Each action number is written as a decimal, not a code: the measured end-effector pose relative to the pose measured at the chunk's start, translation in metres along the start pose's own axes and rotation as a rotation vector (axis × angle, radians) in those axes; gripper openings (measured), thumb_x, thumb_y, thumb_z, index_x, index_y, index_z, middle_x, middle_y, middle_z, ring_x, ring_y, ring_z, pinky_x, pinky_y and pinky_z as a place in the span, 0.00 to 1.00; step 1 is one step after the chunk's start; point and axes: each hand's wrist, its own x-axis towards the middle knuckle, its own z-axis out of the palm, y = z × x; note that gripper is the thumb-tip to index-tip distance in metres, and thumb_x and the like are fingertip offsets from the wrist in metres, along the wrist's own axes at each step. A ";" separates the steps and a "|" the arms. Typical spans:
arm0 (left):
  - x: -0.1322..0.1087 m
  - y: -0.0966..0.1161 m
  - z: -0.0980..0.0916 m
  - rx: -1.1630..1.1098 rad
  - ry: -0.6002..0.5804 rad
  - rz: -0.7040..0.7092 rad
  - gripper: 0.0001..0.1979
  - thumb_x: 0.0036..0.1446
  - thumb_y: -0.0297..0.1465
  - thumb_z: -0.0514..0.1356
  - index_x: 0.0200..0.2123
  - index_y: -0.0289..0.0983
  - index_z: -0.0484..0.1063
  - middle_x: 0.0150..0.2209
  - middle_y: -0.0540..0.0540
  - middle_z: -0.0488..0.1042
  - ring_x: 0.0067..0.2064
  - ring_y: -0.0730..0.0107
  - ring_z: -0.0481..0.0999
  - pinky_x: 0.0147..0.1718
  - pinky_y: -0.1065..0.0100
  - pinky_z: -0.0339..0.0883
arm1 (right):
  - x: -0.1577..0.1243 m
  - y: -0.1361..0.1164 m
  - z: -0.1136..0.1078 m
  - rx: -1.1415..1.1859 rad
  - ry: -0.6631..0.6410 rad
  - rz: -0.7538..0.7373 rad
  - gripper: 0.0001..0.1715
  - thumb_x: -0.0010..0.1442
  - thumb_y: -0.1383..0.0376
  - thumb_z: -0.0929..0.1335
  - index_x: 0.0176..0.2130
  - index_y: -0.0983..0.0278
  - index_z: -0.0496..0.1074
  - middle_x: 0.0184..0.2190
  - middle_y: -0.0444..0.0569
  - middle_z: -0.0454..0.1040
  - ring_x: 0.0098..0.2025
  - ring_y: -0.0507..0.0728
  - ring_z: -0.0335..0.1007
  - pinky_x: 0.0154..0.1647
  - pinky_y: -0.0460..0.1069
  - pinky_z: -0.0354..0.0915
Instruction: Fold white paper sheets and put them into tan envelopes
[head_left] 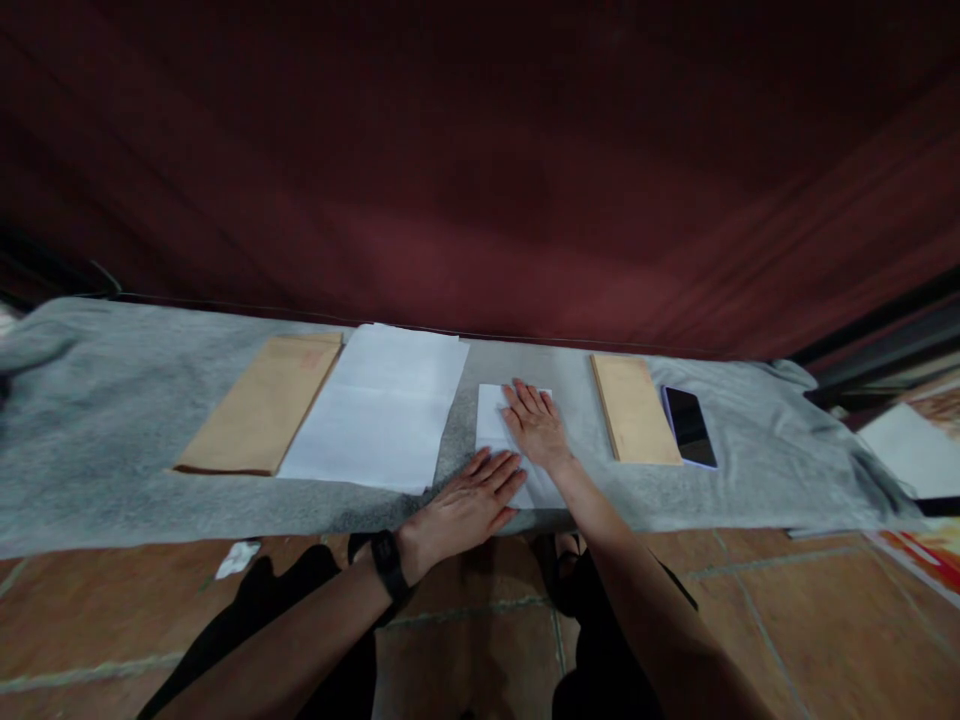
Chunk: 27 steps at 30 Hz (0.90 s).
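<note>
Two flat hands press on a small white paper.
The paper (491, 430) lies on a grey cloth (150, 410), right of the scene's middle and reaching the near edge. The right hand (536, 428) rests palm down on its far part, fingers spread a little, grasping nothing. The left hand (478, 495), with a black watch (388, 565) on its wrist, lies flat too, nearer and to the left, its fingertips over the paper; it also grips nothing. Left of the paper, apart from it, are larger white sheets (379, 410), with a brown stack (262, 410) along their left edge. To the right lie a smaller tan stack (636, 410) and, just beside it, a phone (690, 425).
</note>
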 end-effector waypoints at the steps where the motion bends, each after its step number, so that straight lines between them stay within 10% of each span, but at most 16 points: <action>1: 0.000 0.000 0.000 0.007 -0.005 0.000 0.24 0.69 0.39 0.53 0.65 0.37 0.61 0.68 0.40 0.62 0.70 0.60 0.58 0.69 0.55 0.45 | 0.000 0.001 0.001 -0.011 0.018 0.017 0.31 0.74 0.54 0.52 0.71 0.58 0.53 0.72 0.49 0.51 0.72 0.61 0.49 0.72 0.61 0.45; 27: 0.030 0.004 0.015 0.011 -0.016 -0.298 0.30 0.71 0.40 0.40 0.68 0.29 0.56 0.71 0.36 0.55 0.73 0.59 0.49 0.70 0.54 0.43 | -0.030 0.022 0.004 -0.090 0.076 0.138 0.32 0.74 0.56 0.54 0.70 0.68 0.55 0.71 0.56 0.52 0.72 0.64 0.49 0.70 0.62 0.46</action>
